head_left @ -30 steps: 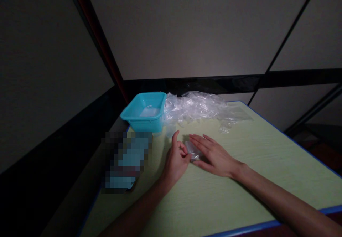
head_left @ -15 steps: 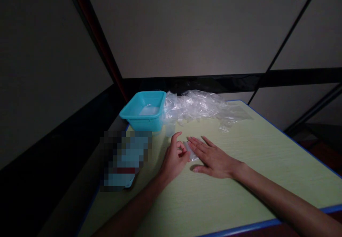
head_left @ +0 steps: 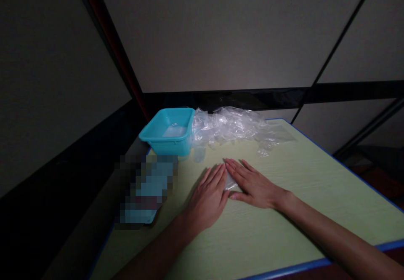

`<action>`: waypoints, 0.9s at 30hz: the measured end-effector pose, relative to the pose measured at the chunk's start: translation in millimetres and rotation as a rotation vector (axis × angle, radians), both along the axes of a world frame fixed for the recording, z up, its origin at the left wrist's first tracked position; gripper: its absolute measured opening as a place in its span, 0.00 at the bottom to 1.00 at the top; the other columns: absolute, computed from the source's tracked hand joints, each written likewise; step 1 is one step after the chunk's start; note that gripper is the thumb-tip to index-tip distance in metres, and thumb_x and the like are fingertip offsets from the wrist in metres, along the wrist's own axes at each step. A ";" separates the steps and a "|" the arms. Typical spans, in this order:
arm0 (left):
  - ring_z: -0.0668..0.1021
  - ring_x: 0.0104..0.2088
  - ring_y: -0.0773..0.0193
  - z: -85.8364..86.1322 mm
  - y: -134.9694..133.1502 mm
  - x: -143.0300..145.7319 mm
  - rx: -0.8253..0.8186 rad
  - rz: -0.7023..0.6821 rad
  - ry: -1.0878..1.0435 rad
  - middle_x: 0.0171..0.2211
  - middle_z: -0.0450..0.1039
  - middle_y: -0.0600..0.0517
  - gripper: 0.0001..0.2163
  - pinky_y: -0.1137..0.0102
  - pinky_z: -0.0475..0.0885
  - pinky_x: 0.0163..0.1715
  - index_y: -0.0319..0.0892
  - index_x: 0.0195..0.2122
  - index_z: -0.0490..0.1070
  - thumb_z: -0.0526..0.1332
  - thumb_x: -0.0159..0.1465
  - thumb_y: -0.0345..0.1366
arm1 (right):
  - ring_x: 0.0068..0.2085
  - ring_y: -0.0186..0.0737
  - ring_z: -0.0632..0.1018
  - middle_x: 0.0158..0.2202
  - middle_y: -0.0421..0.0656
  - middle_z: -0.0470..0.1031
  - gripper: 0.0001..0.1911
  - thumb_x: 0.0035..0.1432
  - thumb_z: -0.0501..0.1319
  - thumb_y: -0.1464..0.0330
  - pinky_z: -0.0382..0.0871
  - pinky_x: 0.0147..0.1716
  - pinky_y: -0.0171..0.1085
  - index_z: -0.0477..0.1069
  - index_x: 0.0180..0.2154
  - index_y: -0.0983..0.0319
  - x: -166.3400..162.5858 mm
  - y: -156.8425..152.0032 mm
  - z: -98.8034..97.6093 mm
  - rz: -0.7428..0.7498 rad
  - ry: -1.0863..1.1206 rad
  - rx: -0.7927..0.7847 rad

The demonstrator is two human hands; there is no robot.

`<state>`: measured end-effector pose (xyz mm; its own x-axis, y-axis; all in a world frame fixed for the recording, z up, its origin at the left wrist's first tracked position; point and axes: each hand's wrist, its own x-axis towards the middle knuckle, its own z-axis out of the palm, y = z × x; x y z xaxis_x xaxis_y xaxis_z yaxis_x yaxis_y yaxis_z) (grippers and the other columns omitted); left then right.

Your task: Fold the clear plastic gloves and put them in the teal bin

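Clear plastic (head_left: 230, 182), partly under right fingers (head_left: 237, 172)

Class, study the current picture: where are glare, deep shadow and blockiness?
In the head view, glare streaks the crumpled plastic by the basin; in the head view, the lower left sinks into near-black; in the head view, coarse pixels hide the detail of the object left of the left hand.

Open bench (head_left: 322, 174) runs right of my hands (head_left: 252, 186); a turquoise basin (head_left: 170, 147) and crumpled plastic (head_left: 236, 123) bar my way ahead.
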<state>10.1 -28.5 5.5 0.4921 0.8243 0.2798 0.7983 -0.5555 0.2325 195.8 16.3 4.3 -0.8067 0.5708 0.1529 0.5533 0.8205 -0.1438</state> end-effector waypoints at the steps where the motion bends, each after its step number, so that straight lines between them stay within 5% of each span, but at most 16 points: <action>1: 0.57 0.60 0.56 0.2 -0.8 -0.4 -0.010 -0.001 0.021 0.59 0.55 0.39 0.22 0.57 0.51 0.58 0.34 0.58 0.53 0.50 0.63 0.33 | 0.63 0.47 0.46 0.63 0.57 0.43 0.41 0.58 0.44 0.48 0.40 0.60 0.50 0.41 0.62 0.70 -0.2 -0.2 -0.2 -0.003 -0.007 0.000; 17: 0.47 0.62 0.54 7.5 -3.0 -19.7 -0.060 -0.168 0.281 0.64 0.43 0.45 0.25 0.56 0.48 0.58 0.47 0.62 0.44 0.51 0.65 0.40 | 0.63 0.46 0.45 0.63 0.56 0.41 0.42 0.58 0.43 0.47 0.39 0.59 0.52 0.40 0.62 0.70 0.2 0.4 0.0 -0.001 -0.060 -0.039; 27: 0.47 0.62 0.54 9.5 -1.2 -25.5 -0.105 -0.197 0.251 0.64 0.41 0.46 0.23 0.56 0.48 0.58 0.52 0.60 0.48 0.52 0.65 0.42 | 0.63 0.46 0.48 0.63 0.54 0.42 0.40 0.59 0.43 0.48 0.41 0.59 0.52 0.39 0.63 0.68 11.4 4.8 -1.4 -0.049 -0.076 -0.015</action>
